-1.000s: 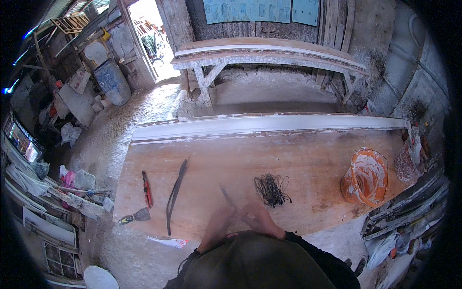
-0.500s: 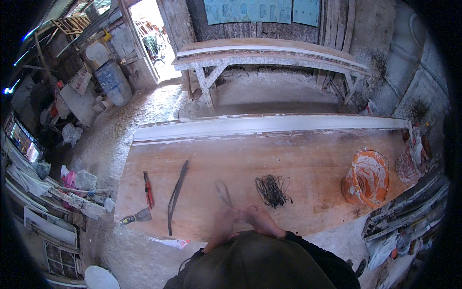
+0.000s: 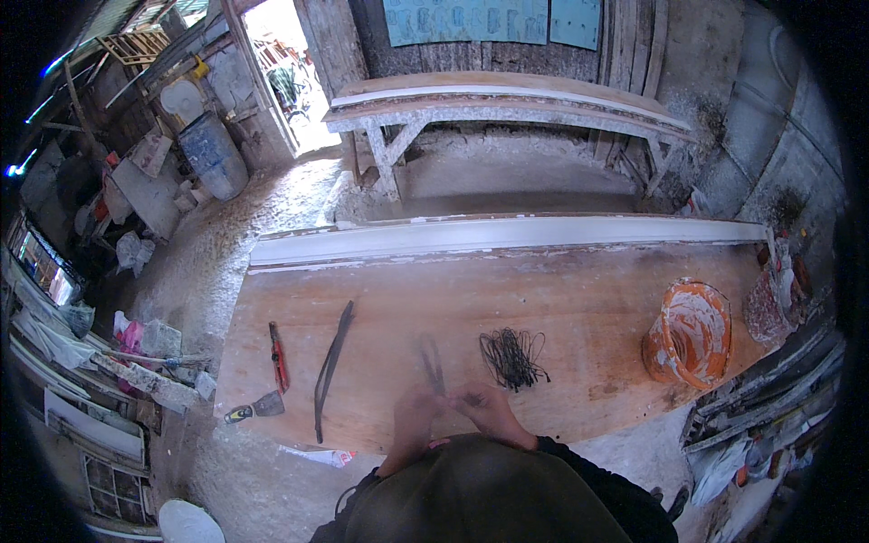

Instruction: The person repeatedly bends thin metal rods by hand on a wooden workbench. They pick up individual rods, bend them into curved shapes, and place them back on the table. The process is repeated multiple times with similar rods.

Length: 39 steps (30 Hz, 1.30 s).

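Over the near edge of the tabletop [image 3: 579, 299], my left hand [image 3: 415, 420] and my right hand [image 3: 490, 412] meet at the fingertips, both closed. From between them rises a thin dark loop of wire or cord [image 3: 430, 358], smeared by motion, pinched where the fingers come together. Just beyond my right hand lies a loose tangled bundle of thin black wire or cord [image 3: 512, 358]. Left of my hands a long dark strip [image 3: 332, 371] lies on the board. Farther left are a red-handled tool [image 3: 279, 358] and a putty knife [image 3: 257, 407] with a yellow-and-black handle.
An orange bucket [image 3: 659, 353] smeared with white stands at the right of the table. Along its far edge runs a long white moulding [image 3: 507, 235]. Behind is another bench [image 3: 507, 110], with a blue barrel [image 3: 214, 156] by the doorway and a white-splattered container [image 3: 769, 309] at far right.
The dark loop has shifted slightly right and looks narrower. My left hand has moved a little, staying against the right. Everything on the table lies as before.
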### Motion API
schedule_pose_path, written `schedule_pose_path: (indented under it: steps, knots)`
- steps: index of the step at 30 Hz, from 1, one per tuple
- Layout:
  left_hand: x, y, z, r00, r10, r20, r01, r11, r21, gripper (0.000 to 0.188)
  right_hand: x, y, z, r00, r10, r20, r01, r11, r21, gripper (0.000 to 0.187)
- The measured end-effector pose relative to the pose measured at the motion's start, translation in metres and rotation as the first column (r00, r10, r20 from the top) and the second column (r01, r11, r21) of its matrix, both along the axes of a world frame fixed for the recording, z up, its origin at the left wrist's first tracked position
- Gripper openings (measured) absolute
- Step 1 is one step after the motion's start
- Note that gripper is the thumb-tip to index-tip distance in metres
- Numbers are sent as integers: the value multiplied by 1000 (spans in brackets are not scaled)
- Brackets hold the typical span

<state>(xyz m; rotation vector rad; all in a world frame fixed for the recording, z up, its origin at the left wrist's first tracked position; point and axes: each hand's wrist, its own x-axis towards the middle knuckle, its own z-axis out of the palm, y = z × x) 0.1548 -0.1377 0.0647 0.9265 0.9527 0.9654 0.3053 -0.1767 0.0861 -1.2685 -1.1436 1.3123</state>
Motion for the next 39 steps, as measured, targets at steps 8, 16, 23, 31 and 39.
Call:
schedule_pose_path:
  steps: [8, 16, 23, 31, 39]
  knots:
    - [0, -1, -7, 999, 22, 47, -20, 998, -55, 13, 4, 0, -15, 941, 12, -337, -39, 996, -75, 7]
    - [8, -1, 22, 1000, -29, 1, 29, 971, -235, 9, 2, -1, 1, 984, -175, 15, 159, 922, 352, 7]
    - [6, 2, 48, 985, -166, 51, 173, 944, -280, 10, 11, -5, 8, 838, -262, 478, -186, 687, 702, 17]
    - [2, 3, 36, 982, -183, 50, 190, 956, -222, 15, 9, -1, 9, 847, -178, 501, -202, 765, 612, 19]
    - [1, 5, 37, 986, -166, -25, 159, 971, -179, 19, 7, -3, 8, 820, -237, 520, -144, 795, 590, 16]
